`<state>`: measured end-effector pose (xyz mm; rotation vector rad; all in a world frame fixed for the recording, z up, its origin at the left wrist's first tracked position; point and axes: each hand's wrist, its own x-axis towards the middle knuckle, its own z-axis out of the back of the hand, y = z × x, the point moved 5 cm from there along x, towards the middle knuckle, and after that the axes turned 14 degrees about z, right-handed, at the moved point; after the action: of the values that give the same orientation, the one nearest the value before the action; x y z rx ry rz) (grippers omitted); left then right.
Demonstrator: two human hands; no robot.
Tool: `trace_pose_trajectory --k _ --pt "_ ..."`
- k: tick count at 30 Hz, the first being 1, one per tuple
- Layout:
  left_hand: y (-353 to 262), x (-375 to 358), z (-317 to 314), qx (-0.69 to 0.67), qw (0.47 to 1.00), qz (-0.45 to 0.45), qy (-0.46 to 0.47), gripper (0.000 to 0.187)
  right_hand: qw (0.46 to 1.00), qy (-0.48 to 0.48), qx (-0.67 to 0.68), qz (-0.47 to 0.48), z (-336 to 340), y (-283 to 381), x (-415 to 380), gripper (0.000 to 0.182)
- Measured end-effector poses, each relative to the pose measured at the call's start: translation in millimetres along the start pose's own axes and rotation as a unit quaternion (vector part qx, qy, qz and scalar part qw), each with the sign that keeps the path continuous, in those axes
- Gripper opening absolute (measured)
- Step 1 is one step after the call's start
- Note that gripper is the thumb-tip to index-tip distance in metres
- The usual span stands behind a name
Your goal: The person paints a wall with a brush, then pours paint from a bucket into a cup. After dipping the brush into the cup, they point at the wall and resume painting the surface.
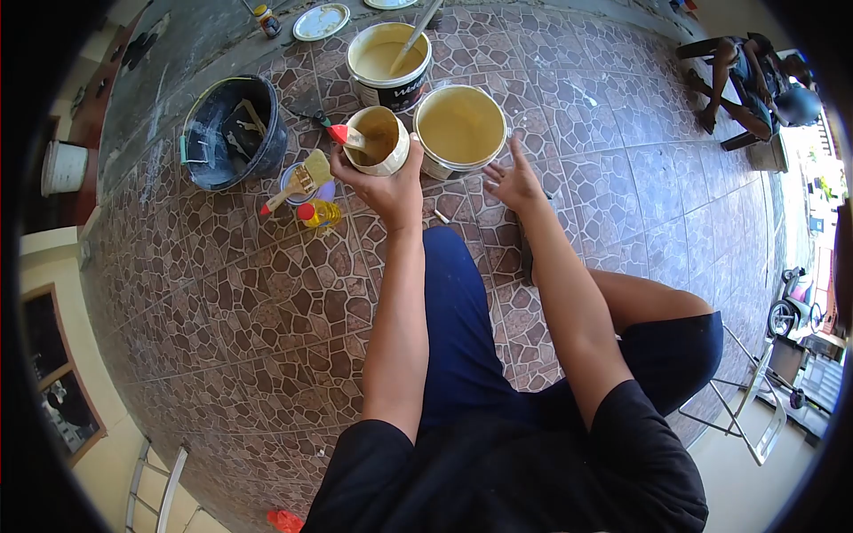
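Observation:
My left hand [391, 186] is wrapped round a small white tub [392, 161] with tan paint inside. A brush with a red-tipped handle [348, 136] stands in that tub. To the right, my right hand [518, 185] has its fingers spread and holds nothing, close to the rim of a larger paint bucket [460, 126]. Behind the tub is another bucket [388, 67] of tan paint with a stick [416, 37] leaning in it. A wide brush [306, 178] lies across a small container, beside a yellow bottle with a red cap [322, 213].
A dark bucket [233, 133] stands at the left, near a trowel [309, 108]. White lids [322, 22] and a small jar [267, 21] lie at the top. A seated person [751, 84] is at the upper right. Metal frames [755, 404] stand at the lower right and lower left.

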<state>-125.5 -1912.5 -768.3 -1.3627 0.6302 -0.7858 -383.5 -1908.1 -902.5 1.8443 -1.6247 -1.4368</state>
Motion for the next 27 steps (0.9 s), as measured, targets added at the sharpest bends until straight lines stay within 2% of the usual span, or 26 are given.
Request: trace_pose_trajectory --k 1,3,5,7,8,9,11,13,15,17,19,21,22,23,25,26,27 --pt "1.0 0.0 -2.3 0.004 1.000 -0.003 0.002 0.103 1.000 -0.002 0.001 0.002 6.8 -1.8 -4.8 0.140" --pt "1.0 -1.9 -5.2 0.008 1.000 -0.006 0.008 0.104 0.971 0.013 0.238 -0.006 4.6 -1.0 -22.8 0.149" --pt "-3.6 -4.7 -10.4 0.014 0.999 -0.039 0.035 0.104 0.974 0.041 0.223 0.022 10.0 9.0 -38.0 0.155" --pt "-7.9 -9.8 -11.7 0.005 0.997 -0.059 0.047 0.105 0.963 0.152 0.196 0.107 11.2 28.2 -56.6 0.160" --pt "-12.6 -11.0 -12.6 0.002 0.996 -0.065 0.066 0.106 0.957 0.162 0.203 0.130 6.7 39.6 -66.7 0.168" --pt "-15.0 -13.3 -13.4 -0.002 0.994 -0.070 0.085 0.106 0.958 0.158 0.200 0.133 3.9 46.7 -73.3 0.168" --pt "-16.3 -14.6 -14.6 -0.012 0.992 -0.070 0.100 0.107 0.913 0.256 0.243 0.207 -11.3 64.0 -89.0 0.172" --pt "-16.2 -16.4 -13.4 0.002 0.992 -0.079 0.097 0.107 0.910 0.258 0.238 0.221 -21.1 70.1 -92.2 0.175" --pt "-20.3 -17.7 -12.9 -0.012 0.990 -0.086 0.109 0.107 0.867 0.325 0.290 0.243 -31.8 73.4 -94.2 0.175" --pt "-26.4 -20.6 -13.8 -0.045 0.985 -0.086 0.142 0.105 0.864 0.339 0.289 0.236 -41.9 71.6 -91.5 0.174" --pt "-30.1 -22.2 -12.0 -0.027 0.986 -0.098 0.135 0.104 0.860 0.355 0.288 0.227 -53.2 68.0 -92.3 0.173" --pt "-31.5 -22.5 -13.3 -0.029 0.979 -0.127 0.157 0.103 0.911 0.300 0.222 0.172 -65.4 58.0 -87.3 0.171" --pt "-30.9 -23.1 -13.9 -0.043 0.976 -0.124 0.174 0.104 0.911 0.321 0.187 0.178 -74.7 55.4 -85.8 0.158" --pt "-29.9 -23.5 -13.5 -0.041 0.976 -0.126 0.172 0.104 0.910 0.323 0.190 0.176 -84.3 53.9 -84.4 0.158" --pt "-23.9 -24.7 -15.7 -0.113 0.967 -0.070 0.216 0.095 0.942 0.279 0.071 0.171 -98.7 45.4 -78.6 0.137" --pt "-30.5 -28.0 -14.1 -0.121 0.962 -0.053 0.238 0.096 0.937 0.287 0.035 0.195 -108.4 46.8 -79.5 0.118" --pt "-31.7 -27.5 -13.4 -0.120 0.963 -0.055 0.236 0.096 0.937 0.289 0.036 0.194 -114.3 51.7 -80.4 0.118"
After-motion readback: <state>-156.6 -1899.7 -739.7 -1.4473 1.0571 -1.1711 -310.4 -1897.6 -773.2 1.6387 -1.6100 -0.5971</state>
